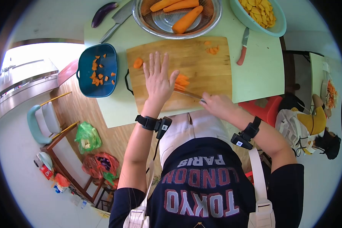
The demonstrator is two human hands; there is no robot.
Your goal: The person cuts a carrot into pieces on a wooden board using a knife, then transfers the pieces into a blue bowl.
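Observation:
My left hand [158, 80] is stretched out over the wooden cutting board [212, 70], palm down with the fingers apart. A ring shows on one finger. My right hand [217, 105] is closed around the handle of a knife [188, 93], whose blade points left across the board. Cut carrot pieces [182, 81] lie beside the blade, just right of my left thumb. A carrot end [138, 62] rests near the board's left edge. Some thin carrot scraps [213, 49] sit at its far right.
Left of the board stands a blue basin [114, 81] with carrot chunks. A metal bowl [155, 31] of peeled carrots, a cleaver [119, 19], an eggplant [102, 14], a red-handled knife [242, 53] and a green bowl [280, 26] surround it. A co-worker [311, 121] is at right.

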